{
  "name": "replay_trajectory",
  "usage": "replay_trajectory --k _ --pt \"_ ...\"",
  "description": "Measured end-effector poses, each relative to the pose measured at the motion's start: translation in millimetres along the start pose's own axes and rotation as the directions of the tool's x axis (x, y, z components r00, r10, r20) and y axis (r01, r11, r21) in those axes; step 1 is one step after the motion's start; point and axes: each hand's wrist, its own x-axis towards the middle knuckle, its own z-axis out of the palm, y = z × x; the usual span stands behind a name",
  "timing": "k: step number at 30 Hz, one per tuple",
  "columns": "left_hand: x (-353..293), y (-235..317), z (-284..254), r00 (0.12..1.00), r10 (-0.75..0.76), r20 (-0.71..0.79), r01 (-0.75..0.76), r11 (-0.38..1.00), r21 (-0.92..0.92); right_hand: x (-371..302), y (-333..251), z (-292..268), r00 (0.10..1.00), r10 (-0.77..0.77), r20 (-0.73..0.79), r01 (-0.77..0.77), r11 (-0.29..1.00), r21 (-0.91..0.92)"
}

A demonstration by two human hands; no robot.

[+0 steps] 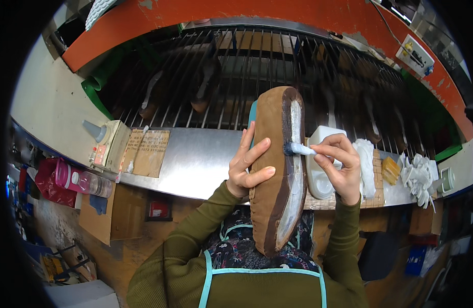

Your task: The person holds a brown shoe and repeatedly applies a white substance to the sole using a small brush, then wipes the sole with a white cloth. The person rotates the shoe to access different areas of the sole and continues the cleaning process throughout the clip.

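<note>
My left hand grips a brown suede shoe upper on a last, thumb and fingers pressed along its side. The upper stands lengthwise in front of my apron, its underside turned to the right. Down that underside runs a whitish coated strip between dark brown edges. My right hand pinches a small brush with a pale handle. Its dark bristles touch the edge of the underside. Just under the right hand, a white plastic container sits on the bench, partly hidden by the hand and the upper.
Beyond the metal bench runs a rack of metal bars holding several dark shoes. An orange beam spans the back. Cardboard lies left; a yellow block and crumpled white gloves lie right.
</note>
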Motion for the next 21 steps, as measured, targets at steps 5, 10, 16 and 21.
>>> replay_trajectory --k 5,10,16,21 --pt "-1.9 -2.2 1.9 1.0 -0.018 -0.016 0.018 1.0 -0.006 -17.8 -2.7 2.4 0.997 0.071 0.012 -0.071 0.997 0.034" --pt "-7.4 -4.0 1.5 0.999 -0.045 -0.024 0.045 0.999 0.008 -32.5 -7.4 4.4 0.994 0.107 0.036 -0.109 0.992 0.061" --pt "-1.9 -1.5 0.1 0.997 -0.067 -0.023 0.068 0.997 0.044 -47.2 -16.2 8.2 0.99 0.143 -0.001 -0.143 0.989 0.029" --pt "-0.5 -4.3 2.6 0.998 -0.053 -0.03 0.055 0.997 0.061 -54.4 -23.0 7.3 0.989 0.144 -0.027 -0.146 0.986 -0.085"
